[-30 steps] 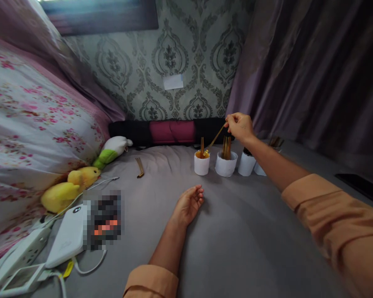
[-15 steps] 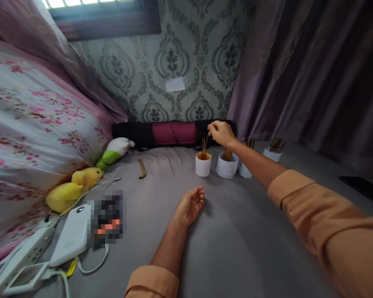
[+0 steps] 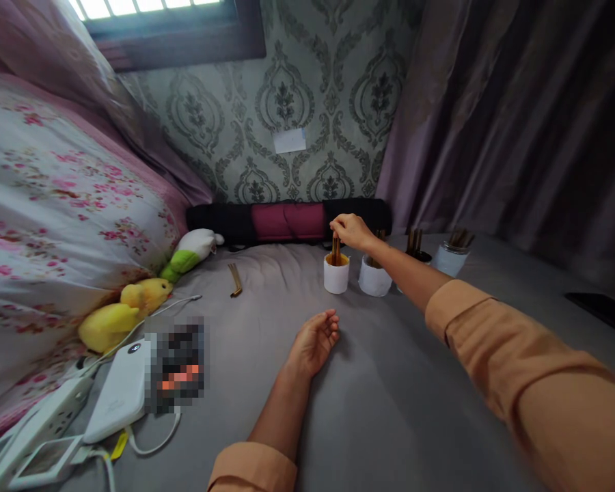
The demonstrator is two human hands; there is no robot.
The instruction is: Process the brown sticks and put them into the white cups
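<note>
My right hand (image 3: 352, 231) is pinched at the top of a thin brown stick (image 3: 337, 247), whose lower end is inside a white cup (image 3: 336, 278) with a yellow-orange inside. At least one similar stick stands in the same cup, partly hidden by my fingers. My left hand (image 3: 315, 342) rests on the grey sheet (image 3: 389, 396) in front of the cup, palm turned up and fingers loosely curled, holding nothing. A wider white container (image 3: 374, 279) with sticks stands just right of the cup, partly behind my right forearm.
Two more stick-filled containers stand farther right, including a pale jar (image 3: 451, 260). Loose thin sticks (image 3: 234, 280) lie left of the cup. Plush toys (image 3: 110, 326), a white power bank (image 3: 119, 389) and a power strip (image 3: 64, 406) with cables line the left. A black-and-maroon roll (image 3: 287, 222) lies along the wall.
My right hand has moved slightly left and down, bringing the stick from a slant to nearly upright in the white cup. My left hand has stayed in place.
</note>
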